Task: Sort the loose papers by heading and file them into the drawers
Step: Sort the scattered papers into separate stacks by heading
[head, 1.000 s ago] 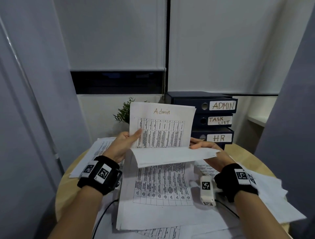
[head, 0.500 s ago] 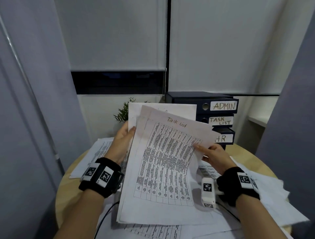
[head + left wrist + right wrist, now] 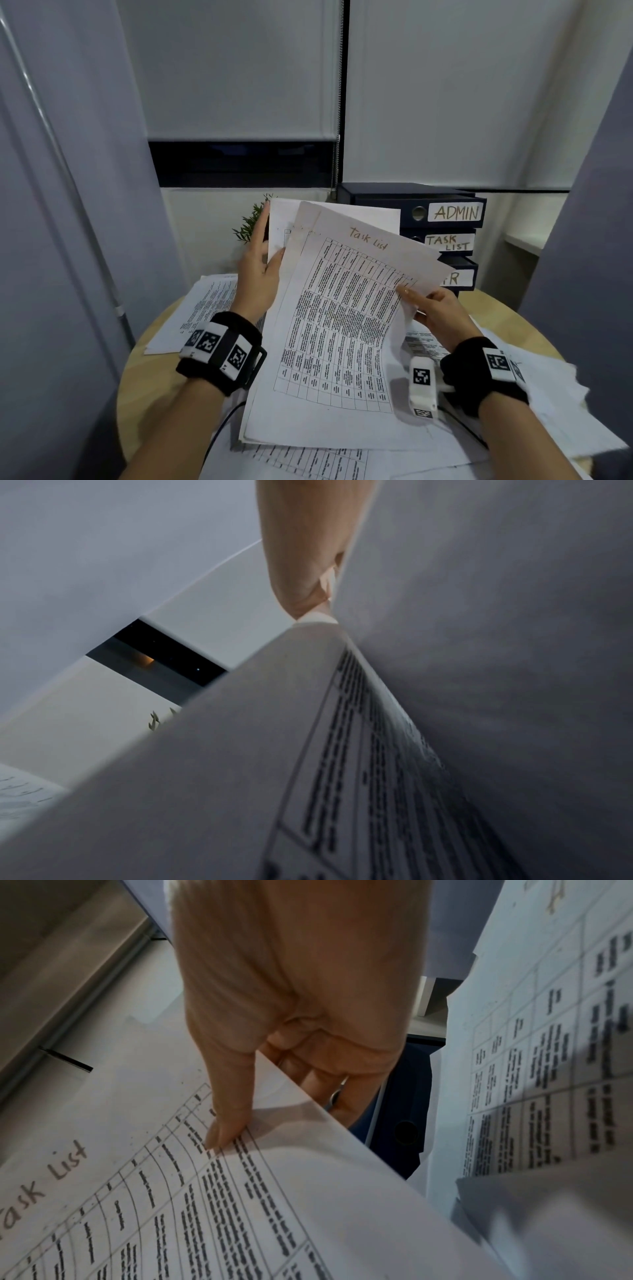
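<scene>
A sheet headed "Task List" [image 3: 346, 308] stands tilted up over the table, with more sheets fanned behind it. My right hand [image 3: 416, 301] pinches its right edge, thumb [image 3: 226, 1123] on the printed face and fingers underneath. My left hand [image 3: 265, 246] holds the left edge of the rear sheets [image 3: 277, 222], thumb in front and index finger straight up along the edge. The rear sheet's heading is hidden. At the back right stand three dark blue drawers labelled ADMIN [image 3: 455, 212], TASK LIST [image 3: 448, 241] and HR [image 3: 459, 277], the last partly covered by paper.
Loose printed papers lie on the round wooden table [image 3: 147, 370] at the left [image 3: 205, 308], right [image 3: 548, 394] and front [image 3: 308, 459]. A white tagged device [image 3: 423, 383] and a black cable [image 3: 226, 421] lie near my wrists. A small plant [image 3: 250, 226] stands behind. Grey partitions close both sides.
My right hand has swung the Task List sheet up from the pile, and it now covers the Admin sheet held in my left hand. My left index finger has stretched upward.
</scene>
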Motion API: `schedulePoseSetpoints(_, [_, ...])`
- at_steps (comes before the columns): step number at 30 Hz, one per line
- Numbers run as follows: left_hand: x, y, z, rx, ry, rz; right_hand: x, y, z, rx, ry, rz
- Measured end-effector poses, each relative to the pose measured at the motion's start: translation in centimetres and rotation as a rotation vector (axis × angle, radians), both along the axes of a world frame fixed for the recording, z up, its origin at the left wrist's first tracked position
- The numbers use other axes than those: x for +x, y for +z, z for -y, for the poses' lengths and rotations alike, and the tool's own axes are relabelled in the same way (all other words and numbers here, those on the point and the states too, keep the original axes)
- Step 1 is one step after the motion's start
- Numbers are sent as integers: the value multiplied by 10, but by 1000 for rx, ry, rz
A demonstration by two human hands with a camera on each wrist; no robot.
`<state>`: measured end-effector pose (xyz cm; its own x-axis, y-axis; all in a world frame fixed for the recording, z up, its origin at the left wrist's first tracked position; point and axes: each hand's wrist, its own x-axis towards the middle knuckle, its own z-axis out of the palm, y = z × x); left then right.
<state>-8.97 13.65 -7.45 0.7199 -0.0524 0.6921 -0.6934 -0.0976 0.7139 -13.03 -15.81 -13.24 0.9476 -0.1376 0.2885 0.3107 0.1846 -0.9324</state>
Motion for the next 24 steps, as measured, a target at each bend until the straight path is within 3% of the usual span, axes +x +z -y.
schedulePoseSetpoints(16, [2,-3,4,23,93,-22,0,0,-1,58,-11,3])
schedulePoseSetpoints(24, [-2,-1,5,22,34,-1,-1,0,0,81,-12,2])
